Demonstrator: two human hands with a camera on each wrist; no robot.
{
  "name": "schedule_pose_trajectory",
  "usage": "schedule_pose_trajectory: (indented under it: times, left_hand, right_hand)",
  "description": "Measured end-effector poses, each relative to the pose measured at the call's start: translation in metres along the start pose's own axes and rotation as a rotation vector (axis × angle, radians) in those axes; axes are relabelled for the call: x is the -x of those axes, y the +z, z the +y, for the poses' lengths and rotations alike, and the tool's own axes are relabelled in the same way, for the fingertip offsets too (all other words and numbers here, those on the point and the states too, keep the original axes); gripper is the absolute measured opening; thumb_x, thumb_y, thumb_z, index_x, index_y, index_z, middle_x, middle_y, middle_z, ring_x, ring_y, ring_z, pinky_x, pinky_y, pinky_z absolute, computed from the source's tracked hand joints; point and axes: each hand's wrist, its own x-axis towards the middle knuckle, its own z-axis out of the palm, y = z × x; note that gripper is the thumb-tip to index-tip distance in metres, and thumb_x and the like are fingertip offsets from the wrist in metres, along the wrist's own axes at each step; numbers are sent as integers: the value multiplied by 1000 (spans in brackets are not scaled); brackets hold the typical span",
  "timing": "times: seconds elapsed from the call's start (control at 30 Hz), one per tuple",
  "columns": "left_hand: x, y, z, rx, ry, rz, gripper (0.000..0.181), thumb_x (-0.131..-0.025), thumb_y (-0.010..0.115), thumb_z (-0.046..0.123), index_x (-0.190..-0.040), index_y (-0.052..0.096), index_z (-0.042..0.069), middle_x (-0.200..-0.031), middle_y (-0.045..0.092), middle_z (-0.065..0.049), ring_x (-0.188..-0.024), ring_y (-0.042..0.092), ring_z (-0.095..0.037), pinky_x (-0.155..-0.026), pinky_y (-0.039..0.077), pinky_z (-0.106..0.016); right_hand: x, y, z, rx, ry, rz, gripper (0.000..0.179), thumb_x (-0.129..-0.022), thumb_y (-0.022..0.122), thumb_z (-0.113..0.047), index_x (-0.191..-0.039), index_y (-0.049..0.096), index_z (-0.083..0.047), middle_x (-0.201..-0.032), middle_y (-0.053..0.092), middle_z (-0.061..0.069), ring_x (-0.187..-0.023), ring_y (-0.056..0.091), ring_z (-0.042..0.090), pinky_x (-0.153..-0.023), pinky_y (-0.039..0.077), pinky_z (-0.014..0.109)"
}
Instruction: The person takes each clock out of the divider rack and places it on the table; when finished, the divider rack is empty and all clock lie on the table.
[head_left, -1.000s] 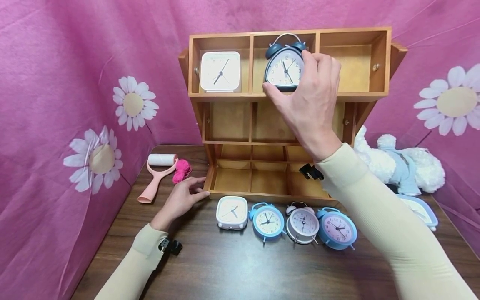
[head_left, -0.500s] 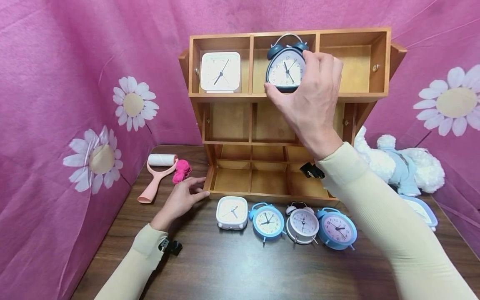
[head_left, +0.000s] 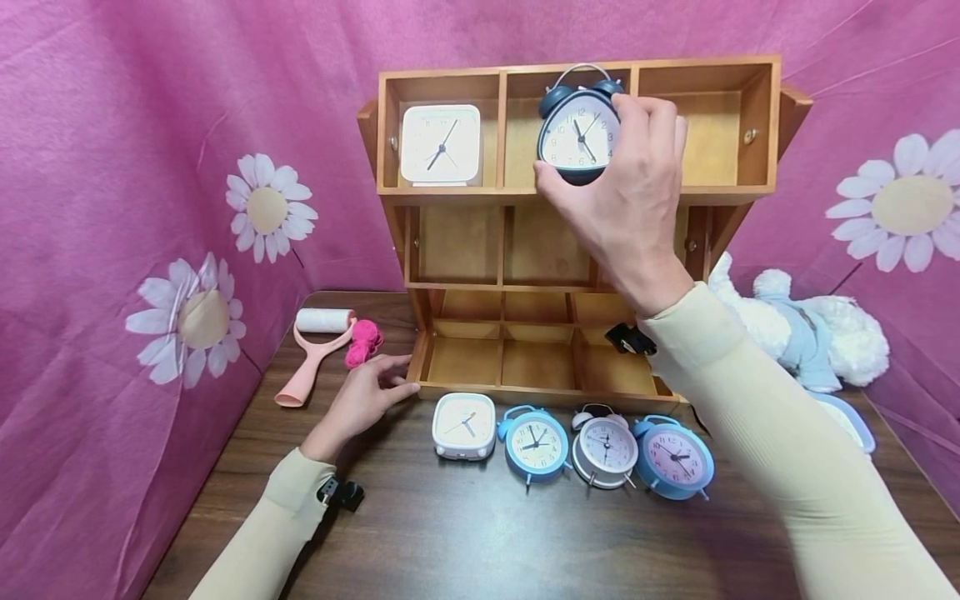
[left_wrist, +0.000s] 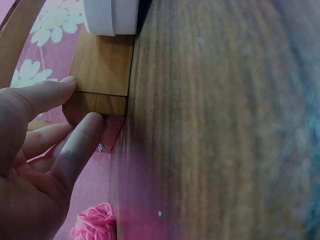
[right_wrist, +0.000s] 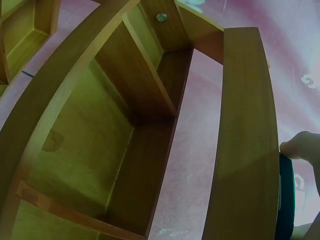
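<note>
In the head view my right hand (head_left: 633,187) grips a dark teal twin-bell alarm clock (head_left: 576,133) by its right side and base. The clock is upright, tilted slightly, at the top middle compartment of the wooden shelf (head_left: 577,198). Only the clock's dark edge shows beside the thumb in the right wrist view. A white square clock (head_left: 441,143) stands in the top left compartment. With fingers extended, my left hand (head_left: 366,398) touches the shelf's lower left front corner; the left wrist view shows thumb and a fingertip on that wooden corner (left_wrist: 97,102).
Before the shelf stand a white clock (head_left: 463,425), a blue one (head_left: 537,444), a white twin-bell one (head_left: 605,451) and another blue one (head_left: 675,458). A lint roller (head_left: 311,358) and pink yarn (head_left: 364,342) lie left, a plush toy (head_left: 810,333) right.
My right hand has shifted the alarm clock slightly right and up, and it leans a little more. My left hand stays at the shelf corner.
</note>
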Motion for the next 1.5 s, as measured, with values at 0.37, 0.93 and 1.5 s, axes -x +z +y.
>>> schedule_pose_trajectory:
  times: [0.37,0.93,1.5]
  left_hand:
    - [-11,12,-43,65,134,32,59,-97,90,39,-143,75,7,-110,81,-9,-90,81,-15,-82,60,-31]
    - [-1,4,-15,39,76,32,55,-96,90,32,-140,76,2,-110,81,-12,-92,82,-17,-85,61,-32]
    - [0,1,-5,13,16,1,54,-97,89,26,-143,74,1,-115,82,-15,-99,83,-25,-91,63,-42]
  right_hand:
    - [-2,-4,-6,-58,14,-22,85,-80,95,-42,-149,64,-4,-143,58,20,-134,58,30,-118,50,33]
    - [-2,-7,-15,-94,21,-16,85,-79,96,-41,-149,64,-5,-144,57,18,-134,59,28,-117,49,29]
    - [4,-20,-14,-133,-44,27,86,-79,93,-44,-149,64,-2,-141,56,21,-130,59,29,-114,50,33]
